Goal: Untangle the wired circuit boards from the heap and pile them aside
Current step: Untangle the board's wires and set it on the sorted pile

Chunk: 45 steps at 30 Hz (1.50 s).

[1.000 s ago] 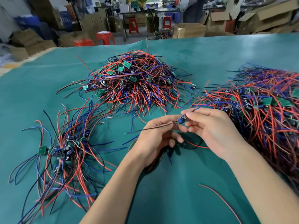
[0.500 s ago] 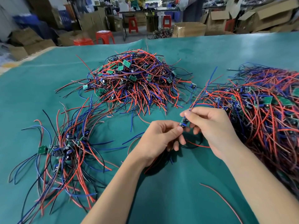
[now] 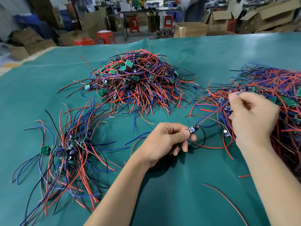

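Note:
My left hand (image 3: 164, 141) pinches a small circuit board (image 3: 193, 130) between thumb and forefinger, just above the green mat. A blue wire (image 3: 211, 114) runs from that board up to my right hand (image 3: 251, 116), which pinches the wire's far end over the edge of the tangled heap (image 3: 276, 88) on the right. A second tangled heap (image 3: 138, 84) of red, blue and black wired boards lies in the middle at the back. At the left, a looser pile (image 3: 68, 149) of separated boards lies with its wires spread out.
The green mat (image 3: 179, 193) covers the whole table. A loose red wire (image 3: 226, 201) lies on it at the front right. Beyond the table's far edge stand cardboard boxes (image 3: 190, 29) and red stools (image 3: 105, 36).
My right hand has let go of the board and slid up and right along the blue wire to its end. My left hand now holds the board alone.

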Each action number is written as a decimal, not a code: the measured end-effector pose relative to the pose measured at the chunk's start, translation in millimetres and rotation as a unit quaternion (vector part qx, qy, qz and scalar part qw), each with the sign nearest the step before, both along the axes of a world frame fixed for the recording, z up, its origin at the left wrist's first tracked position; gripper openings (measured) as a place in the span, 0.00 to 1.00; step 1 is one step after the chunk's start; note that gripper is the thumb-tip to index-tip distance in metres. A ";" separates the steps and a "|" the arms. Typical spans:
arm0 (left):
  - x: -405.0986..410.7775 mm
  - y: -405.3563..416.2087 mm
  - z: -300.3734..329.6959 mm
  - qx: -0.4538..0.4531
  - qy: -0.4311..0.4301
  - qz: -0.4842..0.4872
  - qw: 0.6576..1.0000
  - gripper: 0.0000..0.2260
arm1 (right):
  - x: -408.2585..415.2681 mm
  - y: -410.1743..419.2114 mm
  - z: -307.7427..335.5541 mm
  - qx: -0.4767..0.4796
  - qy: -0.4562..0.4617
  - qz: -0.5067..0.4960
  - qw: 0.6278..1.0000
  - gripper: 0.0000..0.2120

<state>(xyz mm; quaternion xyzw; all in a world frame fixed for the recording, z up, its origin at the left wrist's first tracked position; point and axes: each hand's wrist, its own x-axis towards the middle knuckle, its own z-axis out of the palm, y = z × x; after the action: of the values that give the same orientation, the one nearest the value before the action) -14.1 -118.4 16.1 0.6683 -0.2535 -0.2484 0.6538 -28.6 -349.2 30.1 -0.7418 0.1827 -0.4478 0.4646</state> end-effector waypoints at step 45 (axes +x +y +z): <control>-2.3 -2.2 3.9 0.002 0.037 0.024 0.999 0.11 | -37.9 38.9 56.0 0.132 -0.101 0.087 0.982 0.06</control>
<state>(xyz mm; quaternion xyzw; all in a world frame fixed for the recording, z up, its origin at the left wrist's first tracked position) -16.4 -120.6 19.9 0.6662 -0.2126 -0.2577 0.6668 -66.5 -310.3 86.1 -0.6382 0.1275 -0.4499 0.6116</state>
